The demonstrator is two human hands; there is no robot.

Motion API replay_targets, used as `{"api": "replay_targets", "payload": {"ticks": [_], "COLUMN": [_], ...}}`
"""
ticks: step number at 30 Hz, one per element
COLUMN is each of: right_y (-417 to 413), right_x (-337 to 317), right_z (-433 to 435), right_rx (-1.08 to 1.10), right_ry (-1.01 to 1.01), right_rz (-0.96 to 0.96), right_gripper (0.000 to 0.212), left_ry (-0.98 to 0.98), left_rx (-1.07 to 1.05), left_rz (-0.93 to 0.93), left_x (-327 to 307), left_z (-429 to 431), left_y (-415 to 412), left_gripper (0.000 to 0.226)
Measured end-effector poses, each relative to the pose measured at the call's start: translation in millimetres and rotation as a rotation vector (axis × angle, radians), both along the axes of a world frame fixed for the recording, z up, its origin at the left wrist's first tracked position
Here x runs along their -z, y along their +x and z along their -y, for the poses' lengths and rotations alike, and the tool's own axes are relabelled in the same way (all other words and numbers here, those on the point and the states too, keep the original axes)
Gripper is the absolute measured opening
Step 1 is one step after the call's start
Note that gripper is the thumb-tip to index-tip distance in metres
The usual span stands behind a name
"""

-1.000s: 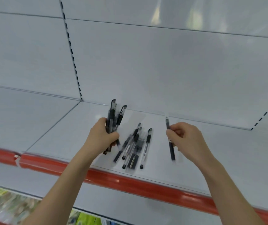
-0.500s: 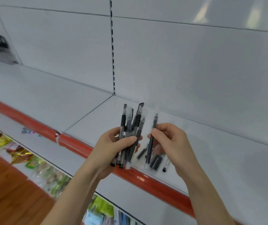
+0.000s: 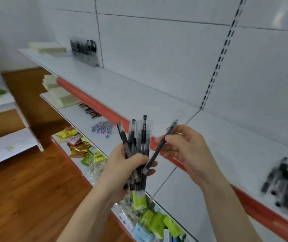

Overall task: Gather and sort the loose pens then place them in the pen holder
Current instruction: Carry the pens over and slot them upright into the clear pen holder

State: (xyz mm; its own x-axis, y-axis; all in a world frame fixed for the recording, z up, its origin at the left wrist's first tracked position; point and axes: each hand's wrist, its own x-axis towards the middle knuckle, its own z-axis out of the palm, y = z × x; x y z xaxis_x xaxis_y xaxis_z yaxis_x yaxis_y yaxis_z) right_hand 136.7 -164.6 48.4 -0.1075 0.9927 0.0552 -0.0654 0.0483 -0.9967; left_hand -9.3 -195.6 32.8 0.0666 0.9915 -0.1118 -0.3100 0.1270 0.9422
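Note:
My left hand (image 3: 125, 165) grips a bundle of several black pens (image 3: 136, 137), held upright in front of the shelf edge. My right hand (image 3: 186, 149) pinches a single black pen (image 3: 159, 147), tilted with its lower end touching the bundle by my left thumb. Several loose black pens (image 3: 283, 186) lie blurred on the white shelf (image 3: 227, 145) at the far right. A clear pen holder (image 3: 84, 51) with dark pens in it stands against the back wall far along the shelf on the left.
A red strip (image 3: 94, 102) runs along the shelf front. Pale notepad stacks (image 3: 47, 47) sit beyond the holder. Lower shelves carry pencils (image 3: 89, 110), erasers (image 3: 103, 129), yellow and green packets (image 3: 80, 145). Wooden floor (image 3: 26, 189) lies to the left.
My view has swung left along the shelf. Both hands moved left with their pens, away from the loose pile, and the single pen now tilts into the bundle.

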Motion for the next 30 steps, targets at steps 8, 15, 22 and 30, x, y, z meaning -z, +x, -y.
{"api": "replay_targets", "payload": {"ticks": [8,15,22,30], "right_y": [-173.2,-292.6,-416.0,-539.3], "right_x": [10.3,15.0,23.2,12.9], "right_z": [-37.6,-73.2,-154.3,-277.8], "right_rx": [-0.262,-0.441,-0.462,-0.408], "right_ry": [0.016,0.019,0.119,0.196], "right_rz": [-0.065,-0.014,0.035,0.101], "right_gripper": [0.014,0.01,0.009,0.017], "left_ry": [-0.025,0.015,0.0,-0.038], "left_rx": [-0.204,-0.417,-0.657,-0.735], "left_rz": [0.054,0.036,0.007,0.036], "left_x": [-1.6,14.0,36.6,31.4], "left_z": [6.3,-2.4,-58.9,-156.7], "left_y": [-162.1,-261.2,-374.9,-511.2], "left_gripper": [0.012,0.021,0.02,0.016]}}
